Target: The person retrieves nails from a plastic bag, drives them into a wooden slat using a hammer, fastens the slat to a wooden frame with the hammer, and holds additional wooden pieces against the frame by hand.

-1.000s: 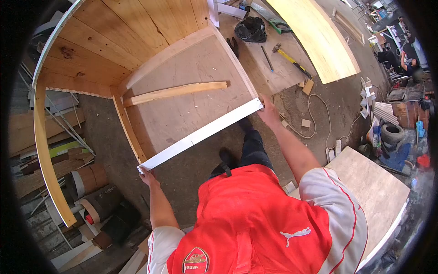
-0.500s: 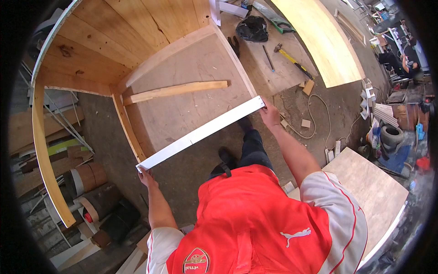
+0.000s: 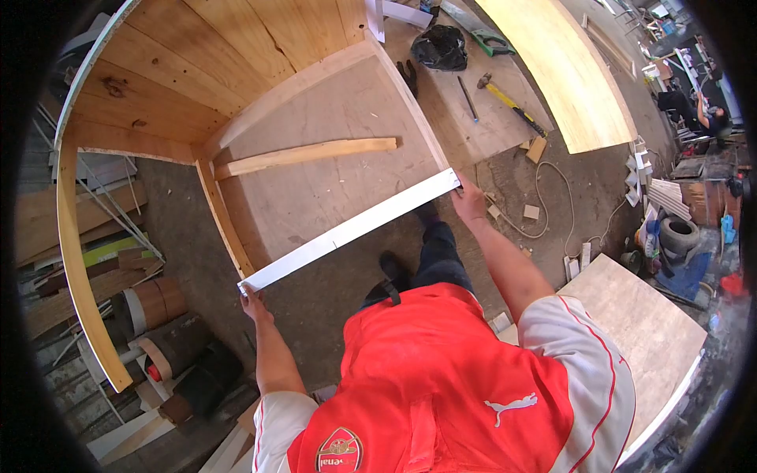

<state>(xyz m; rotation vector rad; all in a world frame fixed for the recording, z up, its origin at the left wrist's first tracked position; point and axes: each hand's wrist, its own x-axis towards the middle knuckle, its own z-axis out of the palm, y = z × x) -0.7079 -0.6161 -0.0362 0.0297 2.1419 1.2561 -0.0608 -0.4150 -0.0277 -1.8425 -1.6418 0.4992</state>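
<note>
Workshop floor [image 3: 315, 323] beneath the hands. Left hand [image 3: 254, 305] and right hand [image 3: 470, 199] each grip one end of a white board [image 3: 351, 231], which lies between them along the near end of a wooden frame [image 3: 221, 217]. Long axis slants: right end farther from the body [image 3: 441, 378]. Floor shows between board and body; yellow-handled hammer [image 3: 509, 101] beyond right hand.

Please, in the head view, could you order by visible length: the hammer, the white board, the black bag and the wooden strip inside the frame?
1. White board
2. Wooden strip
3. Hammer
4. Black bag
This is apparent length only; true lengths may differ.
</note>
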